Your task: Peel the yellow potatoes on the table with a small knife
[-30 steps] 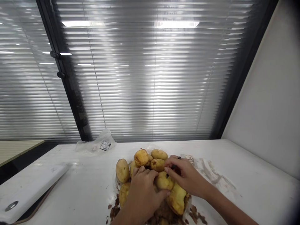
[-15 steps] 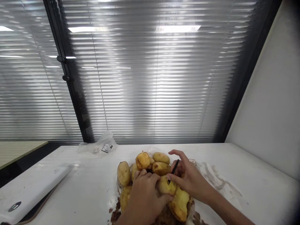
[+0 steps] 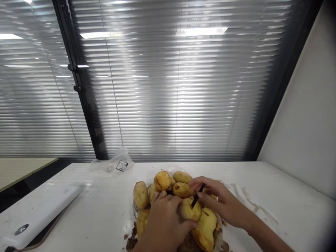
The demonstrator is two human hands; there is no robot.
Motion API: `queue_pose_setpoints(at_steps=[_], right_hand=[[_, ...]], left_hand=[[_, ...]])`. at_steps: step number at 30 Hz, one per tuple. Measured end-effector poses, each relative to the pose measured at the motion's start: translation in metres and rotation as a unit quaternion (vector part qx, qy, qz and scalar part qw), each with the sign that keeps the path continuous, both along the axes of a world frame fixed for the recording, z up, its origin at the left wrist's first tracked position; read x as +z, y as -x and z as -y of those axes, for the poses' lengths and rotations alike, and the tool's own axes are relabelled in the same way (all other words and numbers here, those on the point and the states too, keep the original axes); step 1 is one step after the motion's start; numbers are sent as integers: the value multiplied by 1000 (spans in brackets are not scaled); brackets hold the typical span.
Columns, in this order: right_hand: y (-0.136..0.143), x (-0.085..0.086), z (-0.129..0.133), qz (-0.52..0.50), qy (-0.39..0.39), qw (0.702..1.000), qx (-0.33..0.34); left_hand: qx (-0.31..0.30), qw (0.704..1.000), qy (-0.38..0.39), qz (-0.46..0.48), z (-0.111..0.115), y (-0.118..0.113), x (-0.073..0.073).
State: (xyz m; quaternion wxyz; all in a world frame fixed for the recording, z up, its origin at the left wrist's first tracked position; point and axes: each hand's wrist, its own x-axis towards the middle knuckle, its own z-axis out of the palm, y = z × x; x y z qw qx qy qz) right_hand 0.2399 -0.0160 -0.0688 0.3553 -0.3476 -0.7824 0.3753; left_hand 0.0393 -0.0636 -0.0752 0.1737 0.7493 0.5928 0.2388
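A pale yellow potato (image 3: pixel 189 210) sits in the grip of my left hand (image 3: pixel 164 220), fingers over its far side and thumb along its near side. Between the fingers of my right hand (image 3: pixel 217 199) is a slim black tool (image 3: pixel 198 196), whose lower end meets the top of that potato; its exact kind does not show. Just in front lies a partly peeled potato (image 3: pixel 206 227) with a smooth yellow face. Behind my hands are a cut, orange-yellow potato (image 3: pixel 162 180) and more potatoes, among them a brownish one (image 3: pixel 181 189).
Several potatoes lie on clear plastic, with brown peelings (image 3: pixel 131 241) around them. A crumpled plastic bag (image 3: pixel 112 164) with a label rests at the back left of the white table (image 3: pixel 102 206). At left is a long white device (image 3: pixel 44 217). Blinds (image 3: pixel 147 105) stand behind.
My right hand has drawn its fingers in, and the black tool is tilted further to the right on the potato. My left hand keeps its grip. The whole view has shifted slightly.
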Motion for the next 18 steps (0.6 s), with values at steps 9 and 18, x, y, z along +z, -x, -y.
queue_pose_setpoints(at_steps=[9, 18], right_hand=[[-10, 1, -6, -52, 116, 987, 98], [-5, 2, -9, -34, 84, 993, 79]], left_hand=[[1, 1000, -1, 5, 2, -1, 3], [-1, 1000, -5, -11, 3, 0, 2]])
